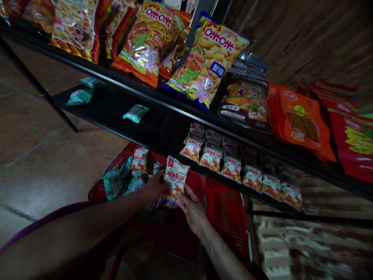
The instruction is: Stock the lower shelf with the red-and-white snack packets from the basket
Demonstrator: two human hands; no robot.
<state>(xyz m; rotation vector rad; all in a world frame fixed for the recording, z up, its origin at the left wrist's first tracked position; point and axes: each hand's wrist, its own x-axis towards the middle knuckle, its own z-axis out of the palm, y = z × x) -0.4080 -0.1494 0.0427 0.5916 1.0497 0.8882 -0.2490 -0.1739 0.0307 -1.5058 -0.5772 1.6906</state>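
Note:
A small white and orange snack packet (176, 175) with a striped border is held upright over a red shopping basket (93, 191). My right hand (190, 206) pinches its lower right edge, fingers closed. My left hand (157, 187) is closed at the packet's lower left side; part of its fingers is hidden behind the packet. Inside the basket lie several teal packets (113, 182) and another white and orange packet (139, 160). Rows of matching snack packets (211, 156) stand on the lower shelf (107, 112), to the right of my hands.
Three teal packets, one of them a lone packet (136, 113), lie on the lower shelf's left. The upper shelf carries large snack bags (145, 42), a tray pack (244, 102) and orange pouches (303, 116). A second red basket (227, 221) stands at right, beside corrugated cardboard (291, 241).

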